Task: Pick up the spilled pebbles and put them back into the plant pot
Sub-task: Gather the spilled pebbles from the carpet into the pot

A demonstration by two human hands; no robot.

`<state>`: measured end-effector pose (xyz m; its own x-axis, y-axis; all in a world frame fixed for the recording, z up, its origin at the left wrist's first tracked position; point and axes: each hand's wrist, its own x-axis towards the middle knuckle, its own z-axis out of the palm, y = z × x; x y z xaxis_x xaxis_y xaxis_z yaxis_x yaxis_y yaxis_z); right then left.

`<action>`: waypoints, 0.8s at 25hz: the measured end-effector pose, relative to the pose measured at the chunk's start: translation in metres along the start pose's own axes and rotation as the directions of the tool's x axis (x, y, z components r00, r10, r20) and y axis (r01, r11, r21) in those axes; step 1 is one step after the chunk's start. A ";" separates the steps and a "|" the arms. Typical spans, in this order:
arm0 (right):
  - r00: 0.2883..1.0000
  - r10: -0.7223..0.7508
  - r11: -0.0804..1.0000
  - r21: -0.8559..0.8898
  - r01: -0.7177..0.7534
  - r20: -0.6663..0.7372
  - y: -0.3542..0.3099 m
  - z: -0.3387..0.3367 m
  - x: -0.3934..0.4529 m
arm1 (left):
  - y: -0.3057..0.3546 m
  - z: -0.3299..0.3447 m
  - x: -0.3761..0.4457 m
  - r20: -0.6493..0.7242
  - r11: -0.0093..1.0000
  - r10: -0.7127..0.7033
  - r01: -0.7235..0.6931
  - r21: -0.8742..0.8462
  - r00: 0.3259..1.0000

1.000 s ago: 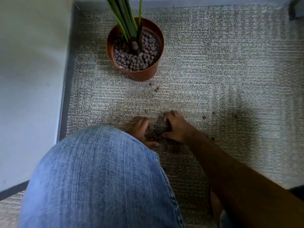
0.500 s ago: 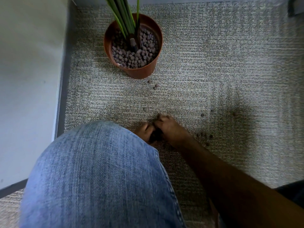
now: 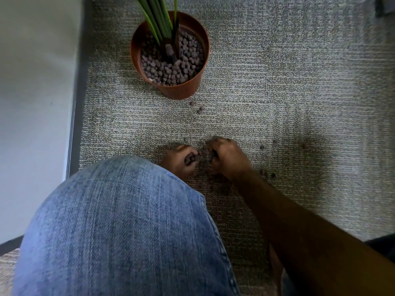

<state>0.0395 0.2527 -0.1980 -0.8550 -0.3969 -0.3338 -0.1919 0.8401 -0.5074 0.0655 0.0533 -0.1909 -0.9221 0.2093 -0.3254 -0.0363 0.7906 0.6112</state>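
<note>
A terracotta plant pot (image 3: 178, 92) stands on the grey carpet, filled with brown pebbles around green leaves. Both hands rest on the carpet below it, a small heap of spilled pebbles (image 3: 202, 157) between them. My left hand (image 3: 178, 160) is cupped with several pebbles in its curled fingers. My right hand (image 3: 227, 158) is curled over the heap, fingers closed around pebbles. Loose pebbles lie near the pot (image 3: 199, 108) and to the right (image 3: 262, 147), with more by my right wrist (image 3: 267, 173).
My knee in blue jeans (image 3: 119, 227) fills the lower left and hides my left wrist. A pale wall (image 3: 36, 92) with a dark baseboard runs along the left. Grey carpet (image 3: 299, 82) stretches to the right.
The hands closed in on the pebble heap from both sides, then curled; the left hand now holds pebbles in its fingers. The view shifted slightly.
</note>
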 end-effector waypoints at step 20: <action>0.985 0.164 0.985 -0.040 -0.166 -0.058 0.008 -0.019 0.016 | 0.014 -0.071 0.052 -0.160 0.991 0.067 -0.084 -0.105 0.985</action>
<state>0.0155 0.2597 -0.1924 -0.9015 -0.2318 -0.3654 -0.0665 0.9086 -0.4124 -0.0105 0.0344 -0.1482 -0.9723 0.1665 -0.1640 0.0013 0.7057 0.7085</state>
